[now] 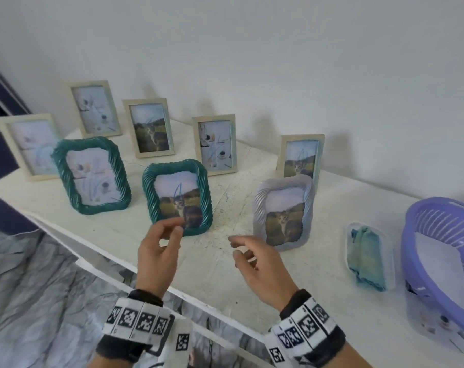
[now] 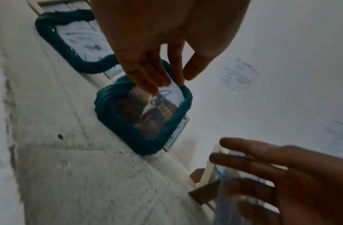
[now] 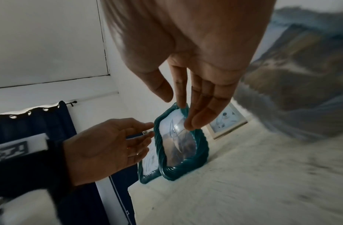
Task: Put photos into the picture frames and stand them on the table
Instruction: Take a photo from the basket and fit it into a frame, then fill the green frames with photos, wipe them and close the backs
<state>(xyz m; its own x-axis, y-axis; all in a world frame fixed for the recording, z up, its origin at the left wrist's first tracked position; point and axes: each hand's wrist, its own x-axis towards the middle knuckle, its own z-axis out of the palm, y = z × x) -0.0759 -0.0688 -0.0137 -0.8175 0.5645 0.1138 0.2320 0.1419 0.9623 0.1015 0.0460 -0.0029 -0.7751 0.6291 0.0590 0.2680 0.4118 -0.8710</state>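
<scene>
The head view alone took in the whole white table (image 1: 252, 282): eight frames standing upright with photos in them, five pale ones at the back. The green cat frame (image 1: 178, 197) stood at 12 o'clock from the left hand (image 1: 159, 257), the silver cat frame (image 1: 283, 211) at 2 o'clock from the right hand (image 1: 262, 272). The wrist views showed both hands loose-fingered and holding nothing; whether any fingertip touched the green cat frame could not be told. At 3 o'clock, a clear tub (image 1: 369, 257) held folded teal cloth (image 1: 365, 254), and a purple basket (image 1: 443, 229) held white paper
</scene>
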